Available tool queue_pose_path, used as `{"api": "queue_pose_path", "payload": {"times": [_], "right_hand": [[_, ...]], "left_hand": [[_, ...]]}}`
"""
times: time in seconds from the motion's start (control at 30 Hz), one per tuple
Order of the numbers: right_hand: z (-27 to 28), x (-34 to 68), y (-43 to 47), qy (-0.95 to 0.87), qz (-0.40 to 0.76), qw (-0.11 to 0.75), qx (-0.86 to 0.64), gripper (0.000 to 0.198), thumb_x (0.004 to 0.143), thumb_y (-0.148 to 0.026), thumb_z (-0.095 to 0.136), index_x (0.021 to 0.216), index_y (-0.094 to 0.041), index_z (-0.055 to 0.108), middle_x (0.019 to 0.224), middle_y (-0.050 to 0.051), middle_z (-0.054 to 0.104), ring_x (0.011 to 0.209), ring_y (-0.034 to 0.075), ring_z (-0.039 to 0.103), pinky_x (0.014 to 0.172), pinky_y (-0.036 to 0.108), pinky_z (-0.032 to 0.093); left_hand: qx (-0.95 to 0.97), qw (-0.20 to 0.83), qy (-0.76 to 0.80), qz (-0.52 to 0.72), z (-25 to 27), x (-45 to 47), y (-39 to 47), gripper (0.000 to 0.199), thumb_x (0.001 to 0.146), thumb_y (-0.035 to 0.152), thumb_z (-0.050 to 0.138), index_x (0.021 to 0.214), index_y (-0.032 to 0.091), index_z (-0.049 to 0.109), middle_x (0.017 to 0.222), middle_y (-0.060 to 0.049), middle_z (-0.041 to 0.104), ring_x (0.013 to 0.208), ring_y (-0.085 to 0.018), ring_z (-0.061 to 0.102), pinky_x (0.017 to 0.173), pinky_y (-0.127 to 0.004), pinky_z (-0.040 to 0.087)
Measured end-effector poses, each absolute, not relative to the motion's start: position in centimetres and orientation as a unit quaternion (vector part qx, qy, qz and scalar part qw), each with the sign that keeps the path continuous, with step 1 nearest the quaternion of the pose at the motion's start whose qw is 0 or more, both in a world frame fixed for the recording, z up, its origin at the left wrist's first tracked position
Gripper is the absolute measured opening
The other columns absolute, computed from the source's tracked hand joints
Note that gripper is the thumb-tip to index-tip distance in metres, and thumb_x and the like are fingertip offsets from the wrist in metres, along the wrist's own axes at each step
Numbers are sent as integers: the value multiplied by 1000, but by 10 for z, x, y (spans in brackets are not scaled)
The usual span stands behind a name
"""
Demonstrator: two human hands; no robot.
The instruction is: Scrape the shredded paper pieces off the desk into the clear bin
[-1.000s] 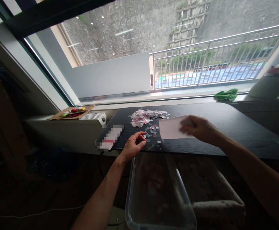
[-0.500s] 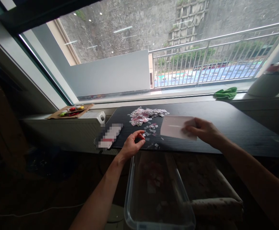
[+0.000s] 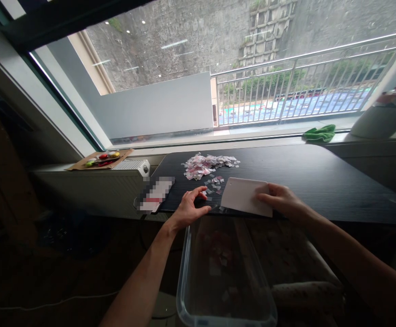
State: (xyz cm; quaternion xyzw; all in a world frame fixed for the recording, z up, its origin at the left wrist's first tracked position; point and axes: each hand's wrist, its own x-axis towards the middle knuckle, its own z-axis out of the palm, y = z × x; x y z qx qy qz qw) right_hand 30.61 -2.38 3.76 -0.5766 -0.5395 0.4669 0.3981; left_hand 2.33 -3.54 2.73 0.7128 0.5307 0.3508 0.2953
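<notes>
My right hand [image 3: 279, 198] grips the right end of a flat white card [image 3: 244, 196], which is tilted near the table's front edge. Beside the card's left edge, my left hand [image 3: 191, 206] is held with thumb and fingers apart and nothing between them. A few loose paper pieces [image 3: 214, 182] lie on the dark table [image 3: 300, 177] just beyond the left fingertips. Farther back is a heap of small white and pinkish paper scraps [image 3: 205, 164]. Below the table edge stands a clear plastic bin [image 3: 180, 290] with some scraps inside.
On the table's left end lies a blurred-out flat object [image 3: 157, 194]. A radiator [image 3: 130, 175] and a cardboard sheet [image 3: 78, 163] with colourful items are at the left. On the windowsill sit a green cloth [image 3: 319, 133] and a spray bottle [image 3: 378, 121]. A cushioned seat [image 3: 307, 290] is right of the bin.
My right hand has brought the card down and slightly left, toward the table's front edge. The thumb of my left hand has spread farther from its fingers. The scrap heap looks the same.
</notes>
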Motion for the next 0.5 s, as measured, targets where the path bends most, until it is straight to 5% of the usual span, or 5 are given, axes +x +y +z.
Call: {"api": "queue_pose_path", "payload": {"times": [0.2,0.5], "right_hand": [[44,302,-30,-512,523,389,-559,18,61,-24,73,77,-17,68,77,4,73,64,18,67,58,28,54],[49,303,-33,-548,513,380,-541,16,61,-24,73,76,-18,68,74,3,74,64,18,67,56,26,55]], "left_hand": [[746,274,525,304,37,25,-39,71,61,20,76,129,23,54,104,-3,65,109,-24,54,112,-43,26],[738,292,523,312,35,23,-38,73,62,20,76,131,24,53,104,-3,65,108,-24,53,110,-44,27]]}}
